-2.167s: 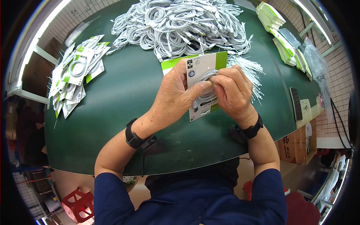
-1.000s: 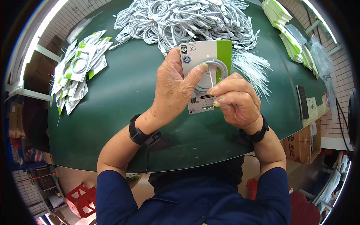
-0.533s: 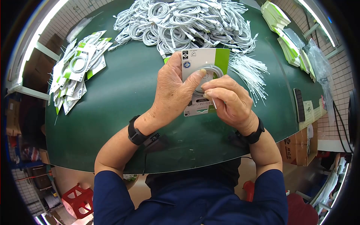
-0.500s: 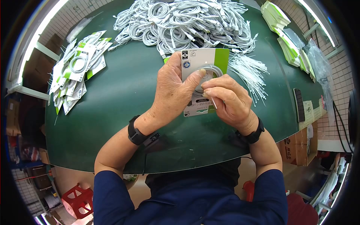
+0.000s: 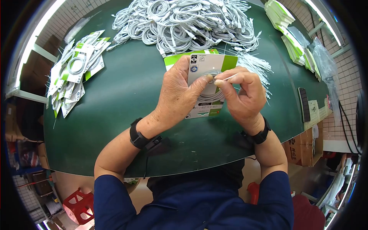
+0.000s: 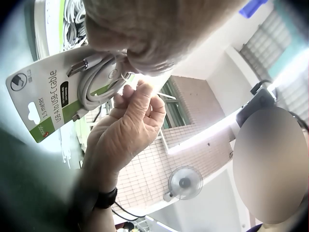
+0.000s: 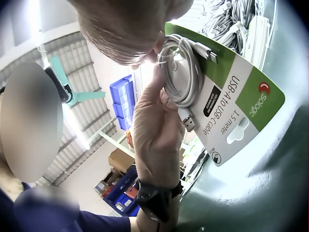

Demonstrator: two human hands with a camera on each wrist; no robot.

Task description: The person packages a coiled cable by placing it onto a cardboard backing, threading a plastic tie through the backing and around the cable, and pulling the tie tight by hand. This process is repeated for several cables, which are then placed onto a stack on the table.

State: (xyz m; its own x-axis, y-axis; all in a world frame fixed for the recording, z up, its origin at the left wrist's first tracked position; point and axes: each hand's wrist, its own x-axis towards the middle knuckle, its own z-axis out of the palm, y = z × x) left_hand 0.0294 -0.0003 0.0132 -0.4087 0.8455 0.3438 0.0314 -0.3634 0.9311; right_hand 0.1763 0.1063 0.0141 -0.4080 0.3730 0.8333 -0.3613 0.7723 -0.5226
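Note:
A white and green card (image 5: 227,61) is held above the table by the left hand (image 5: 176,94), its thumb pressing over a coiled grey cable (image 5: 210,96). The right hand (image 5: 245,92) pinches a thin white tie (image 5: 231,77) between thumb and forefinger at the coil's upper right. In the right wrist view the coil (image 7: 194,79) lies flat against the printed card (image 7: 224,108), and its USB plug (image 7: 187,120) shows. The left wrist view shows the card (image 6: 43,96) with both plugs of the cable (image 6: 87,89) on its face.
Behind the hands lies a large heap of grey cables (image 5: 184,23), with loose white ties (image 5: 258,69) beside it. Carded cables (image 5: 76,65) are piled at the left. Green and white cards (image 5: 280,17), a plastic bag (image 5: 326,65) and a dark phone-like object (image 5: 304,103) lie at the right.
The right hand has risen slightly and turned, so the white tie now points up to the right instead of down. The card has tilted, and green card shows behind it.

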